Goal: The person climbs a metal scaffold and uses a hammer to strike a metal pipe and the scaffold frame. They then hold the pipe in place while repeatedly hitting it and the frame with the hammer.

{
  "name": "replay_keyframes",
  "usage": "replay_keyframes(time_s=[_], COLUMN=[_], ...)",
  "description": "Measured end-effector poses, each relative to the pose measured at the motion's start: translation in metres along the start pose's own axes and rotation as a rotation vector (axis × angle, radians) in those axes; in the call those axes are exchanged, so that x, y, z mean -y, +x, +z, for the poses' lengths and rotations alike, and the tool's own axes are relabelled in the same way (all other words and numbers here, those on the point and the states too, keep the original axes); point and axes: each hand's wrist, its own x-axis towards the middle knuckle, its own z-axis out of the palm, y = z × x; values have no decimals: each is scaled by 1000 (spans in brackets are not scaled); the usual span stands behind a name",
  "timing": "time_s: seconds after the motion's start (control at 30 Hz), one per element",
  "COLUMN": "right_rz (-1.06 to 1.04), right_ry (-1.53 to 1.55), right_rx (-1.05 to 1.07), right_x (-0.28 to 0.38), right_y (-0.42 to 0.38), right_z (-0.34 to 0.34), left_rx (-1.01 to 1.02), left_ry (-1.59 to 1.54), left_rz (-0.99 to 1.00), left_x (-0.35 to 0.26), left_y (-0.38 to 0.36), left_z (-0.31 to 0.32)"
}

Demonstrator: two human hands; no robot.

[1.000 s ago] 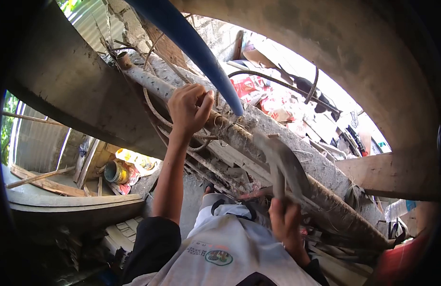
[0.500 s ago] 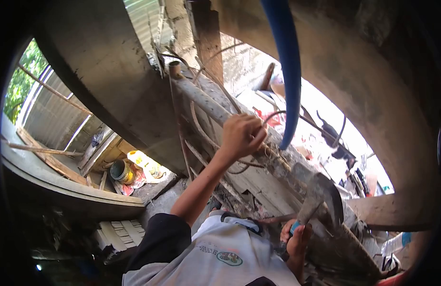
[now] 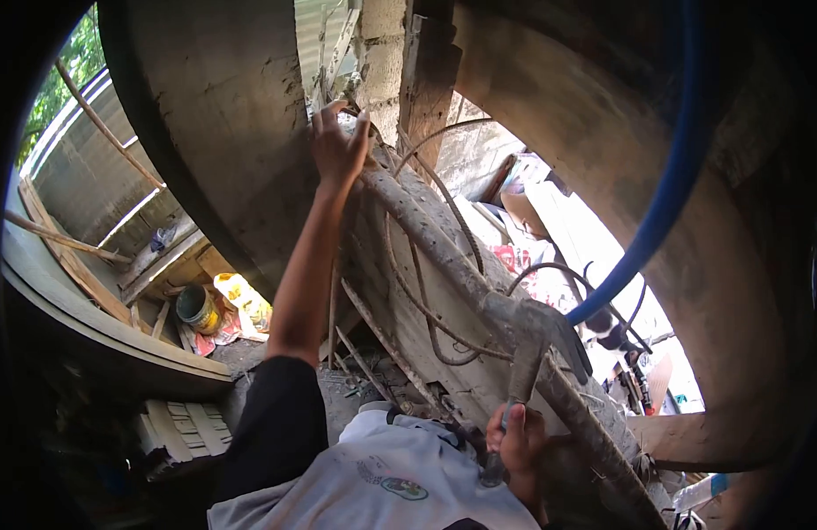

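My right hand (image 3: 519,439) is wrapped around the handle of a claw hammer (image 3: 528,358), whose head overlaps the rusty metal pipe (image 3: 435,243). This pipe runs diagonally along a concrete piece. Near the pipe's upper end, my left hand (image 3: 339,148) reaches up with its fingers apart, beside the concrete wall. Bent steel bars (image 3: 448,199) curl out around the pipe. A blue hose (image 3: 660,221) arcs down from above, its lower end overlapping the area by the hammer head.
Through the left opening show a bucket (image 3: 196,307), a yellow sack (image 3: 240,299) and wooden planks (image 3: 77,252). A wooden post (image 3: 429,84) stands at the top. Behind the pipe lies brightly lit clutter. Pale slatted pieces (image 3: 187,428) lie at the lower left.
My left hand has let go of the pipe's middle and moved up to its upper end. The hammer has shifted left in view. My view has turned, and the blue hose appears farther right.
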Motion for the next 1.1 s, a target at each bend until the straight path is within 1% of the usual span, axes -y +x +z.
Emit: replay_keyframes(time_s=[0.03, 0.07, 0.1, 0.13, 0.17, 0.23, 0.27, 0.3, 0.33, 0.37, 0.4, 0.43, 0.5, 0.53, 0.6, 0.63, 0.67, 0.73, 0.77, 0.8, 0.87, 0.9, 1.0, 1.03, 1.07, 1.1], right_rz=[51, 102, 105, 104, 75, 50, 73, 116, 154, 213, 225, 274, 328, 339, 206, 137, 139, 102, 152, 169, 300, 329, 292, 235, 245, 200], right_ry=[45, 91, 147, 132, 185, 270, 254, 250, 246, 78, 62, 132, 267, 264, 414, 346, 353, 397, 429, 305, 222, 257, 344, 363, 359, 399], right_rx=[-7, -17, -48, -48, -89, -139, -149, -100, -51, -59, -68, -68, -93, -101, -140, -152, -176, -106, -108, -108, -29, 10, -49, -47, -49, -58], right_x=[4, 8, 12, 12, 11, 5, 0, -5, -6, 4, 7, 9, 5, 0, -8, 0, -1, -6, -12, -14, -14, -14, -16, -19, -22, -25], right_y=[8, 14, 21, 29, 35, 45, 50, 56, 62, 71, 71, 72, 75, 71, 69, 71, 71, 72, 75, 78, 93, 97, 95, 94, 94, 94], right_z=[6, 12, 18, 23, 28, 38, 43, 47, 52, 61, 64, 67, 66, 62, 55, 57, 56, 58, 65, 70, 80, 84, 95, 93, 93, 93], left_rx=[-59, -64, 81, 223, 216, 394, 490, 608, 644, 684, 723, 720, 675, 683, 652, 659, 636, 628, 643, 646, 665, 663, 634, 622, 609, 603], left_ry=[139, 137, -176, -493, -497, -643, -718, -845, -802, -785, -769, -778, -745, -748, -781, -778, -787, -800, -813, -820, -832, -840, -855, -852, -848, -847], left_rz=[-5, -13, -171, -328, -344, -336, -337, -478, -430, -444, -457, -469, -414, -426, -476, -492, -498, -499, -494, -509, -530, -532, -533, -555, -580, -590], left_x=[22, 37, 52, 57, 63, 74, 74, 70, 71, 70, 68, 66, 63, 64, 64, 62, 59, 58, 58, 59, 59, 59, 62, 61, 59, 58], left_y=[-3, -11, -18, -19, -18, -21, -22, -24, -21, -19, -18, -18, -18, -20, -21, -20, -20, -19, -19, -18, -20, -20, -21, -21, -22, -22], left_z=[16, 30, 46, 52, 59, 63, 58, 56, 54, 51, 47, 46, 45, 44, 46, 45, 44, 43, 44, 44, 44, 45, 49, 47, 46, 46])
